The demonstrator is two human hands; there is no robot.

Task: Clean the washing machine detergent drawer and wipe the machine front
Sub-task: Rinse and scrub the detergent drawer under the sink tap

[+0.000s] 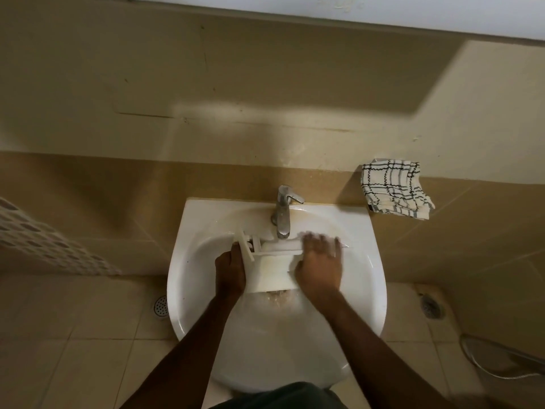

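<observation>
While the left grip [230, 270] clasps the detergent drawer [272, 270] to steady it beneath the tap [283, 211], over the sink [188, 225], the right grip [320, 261], blurred, lies flat and unclenched on it, likely scrubbing; a checked cloth [395, 187] waits beyond it.

Both bare forearms reach forward from the lower edge of the view, angling toward each other. The left hand [230, 273] grips the left end of the detergent drawer [271, 270], fingers curled round it. The right hand [320, 261] lies palm down on the drawer's right end, fingers stretched forward, spread and blurred.
</observation>
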